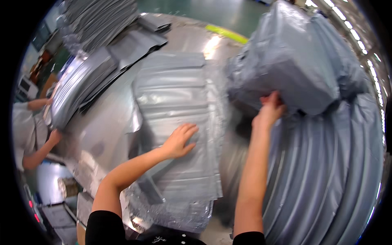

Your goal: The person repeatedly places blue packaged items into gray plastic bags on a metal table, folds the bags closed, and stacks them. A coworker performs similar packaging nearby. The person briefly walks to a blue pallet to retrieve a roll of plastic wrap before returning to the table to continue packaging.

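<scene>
In front of me lies a flat stack of grey plastic bags (175,92) with creases running across it. My left hand (179,141) rests on that stack, fingers stretched out and thumb apart. To the right, a bulky grey plastic-wrapped bundle (294,61) sits tilted on top of a larger pile. At its lower near edge my right hand (271,109) is closed on the grey plastic, its fingertips partly hidden there. Crumpled clear plastic film (171,212) shows under the near end of the flat stack.
A tall pile of folded grey sheets (322,171) fills the right side. More grey stacks (92,77) line the far left of the metal table (102,134), where another person's hands (54,136) hold one. A yellow-green strip (226,33) marks the far table edge.
</scene>
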Demonstrator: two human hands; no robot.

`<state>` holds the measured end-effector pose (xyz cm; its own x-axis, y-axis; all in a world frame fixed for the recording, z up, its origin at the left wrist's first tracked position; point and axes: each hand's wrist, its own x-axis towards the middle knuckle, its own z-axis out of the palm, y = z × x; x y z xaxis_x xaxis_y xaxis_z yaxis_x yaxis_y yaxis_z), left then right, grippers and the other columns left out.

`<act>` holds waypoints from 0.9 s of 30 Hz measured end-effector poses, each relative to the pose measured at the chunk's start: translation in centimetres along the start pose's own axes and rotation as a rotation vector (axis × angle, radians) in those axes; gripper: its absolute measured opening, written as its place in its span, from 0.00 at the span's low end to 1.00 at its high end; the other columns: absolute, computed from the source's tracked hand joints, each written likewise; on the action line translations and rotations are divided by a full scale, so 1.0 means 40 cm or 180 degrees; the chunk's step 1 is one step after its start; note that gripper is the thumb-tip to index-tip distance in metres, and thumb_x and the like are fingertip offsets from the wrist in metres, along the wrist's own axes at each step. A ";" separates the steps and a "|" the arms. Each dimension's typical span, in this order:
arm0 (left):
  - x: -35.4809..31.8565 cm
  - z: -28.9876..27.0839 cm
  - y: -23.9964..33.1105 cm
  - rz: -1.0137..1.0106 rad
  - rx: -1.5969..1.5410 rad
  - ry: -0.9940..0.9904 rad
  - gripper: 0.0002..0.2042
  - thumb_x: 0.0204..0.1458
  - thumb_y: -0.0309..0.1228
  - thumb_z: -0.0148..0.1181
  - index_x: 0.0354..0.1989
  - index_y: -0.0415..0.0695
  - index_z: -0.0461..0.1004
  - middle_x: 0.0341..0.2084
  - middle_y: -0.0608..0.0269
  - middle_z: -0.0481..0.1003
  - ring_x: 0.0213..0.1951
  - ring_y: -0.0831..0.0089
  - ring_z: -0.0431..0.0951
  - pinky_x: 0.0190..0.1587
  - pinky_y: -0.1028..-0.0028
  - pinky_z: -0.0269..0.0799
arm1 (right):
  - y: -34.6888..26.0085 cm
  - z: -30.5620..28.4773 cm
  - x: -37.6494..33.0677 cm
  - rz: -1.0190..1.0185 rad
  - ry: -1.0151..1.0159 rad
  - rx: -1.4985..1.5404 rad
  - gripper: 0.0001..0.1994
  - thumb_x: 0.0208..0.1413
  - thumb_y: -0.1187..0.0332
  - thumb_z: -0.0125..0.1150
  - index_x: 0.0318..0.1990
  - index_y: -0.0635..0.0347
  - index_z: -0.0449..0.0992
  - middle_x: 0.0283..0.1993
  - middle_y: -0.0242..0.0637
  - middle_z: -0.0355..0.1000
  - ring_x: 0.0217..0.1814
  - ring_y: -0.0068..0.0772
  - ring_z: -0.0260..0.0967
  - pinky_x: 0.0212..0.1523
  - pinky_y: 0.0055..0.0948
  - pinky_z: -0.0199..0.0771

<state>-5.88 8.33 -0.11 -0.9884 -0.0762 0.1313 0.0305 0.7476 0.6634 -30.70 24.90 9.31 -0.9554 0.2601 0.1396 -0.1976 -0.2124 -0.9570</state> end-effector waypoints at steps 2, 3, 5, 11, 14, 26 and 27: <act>-0.204 -0.033 -0.019 -0.0148 0.0757 -0.0432 0.28 0.50 0.34 0.61 0.60 0.41 0.63 0.62 0.47 0.58 0.65 0.48 0.55 0.64 0.56 0.54 | 0.006 -0.001 -0.020 -0.0412 0.0087 0.0013 0.14 0.60 0.64 0.58 0.41 0.66 0.65 0.35 0.37 0.68 0.34 0.27 0.67 0.38 0.29 0.72; -0.294 -0.055 -0.037 -0.0400 0.1169 -0.0393 0.28 0.49 0.34 0.61 0.59 0.42 0.63 0.63 0.47 0.57 0.65 0.46 0.53 0.64 0.54 0.51 | 0.030 -0.026 -0.037 -0.0838 -0.0322 -0.1025 0.12 0.60 0.65 0.58 0.41 0.65 0.66 0.35 0.38 0.68 0.35 0.29 0.67 0.39 0.29 0.72; -0.473 -0.075 -0.087 -0.1014 0.1308 0.0028 0.29 0.48 0.37 0.62 0.60 0.44 0.64 0.65 0.46 0.54 0.66 0.44 0.50 0.65 0.49 0.47 | 0.106 -0.099 -0.142 -0.1215 -0.1158 -0.1798 0.11 0.57 0.66 0.59 0.41 0.64 0.69 0.38 0.40 0.68 0.39 0.34 0.67 0.42 0.31 0.71; -0.828 -0.114 -0.082 -0.2796 0.1558 0.0500 0.37 0.48 0.48 0.58 0.65 0.43 0.57 0.67 0.42 0.50 0.67 0.42 0.47 0.63 0.39 0.43 | 0.111 -0.350 -0.707 -0.2251 -0.4121 -0.3276 0.29 0.51 0.59 0.61 0.59 0.59 0.65 0.64 0.48 0.57 0.67 0.55 0.51 0.66 0.51 0.49; -0.929 -0.108 -0.002 -0.2460 0.1295 0.0721 0.31 0.47 0.42 0.61 0.60 0.42 0.63 0.62 0.44 0.58 0.63 0.42 0.55 0.60 0.45 0.52 | 0.067 -0.465 -0.810 -0.2286 -0.3870 -0.3518 0.29 0.50 0.59 0.62 0.59 0.60 0.65 0.64 0.48 0.58 0.67 0.54 0.51 0.66 0.52 0.50; -1.188 0.186 0.668 0.0655 -0.4262 -0.1206 0.14 0.52 0.35 0.59 0.43 0.39 0.76 0.36 0.55 0.78 0.39 0.70 0.77 0.40 0.69 0.71 | -0.029 -0.729 -1.189 -0.2330 -0.4828 -0.2097 0.22 0.46 0.64 0.63 0.49 0.63 0.71 0.55 0.53 0.63 0.58 0.57 0.57 0.61 0.52 0.54; -1.211 0.214 0.677 0.0562 -0.4185 -0.1030 0.14 0.52 0.35 0.59 0.43 0.39 0.76 0.36 0.55 0.78 0.39 0.70 0.77 0.40 0.69 0.71 | -0.020 -0.738 -1.212 -0.2288 -0.4916 -0.2030 0.23 0.45 0.64 0.62 0.50 0.62 0.70 0.56 0.52 0.62 0.59 0.57 0.56 0.61 0.52 0.53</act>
<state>41.56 37.91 5.21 -0.9414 0.2465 0.2303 0.0970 -0.4562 0.8846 22.24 40.27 -4.18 -0.1275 -0.9593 0.2520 -0.8664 -0.0160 -0.4991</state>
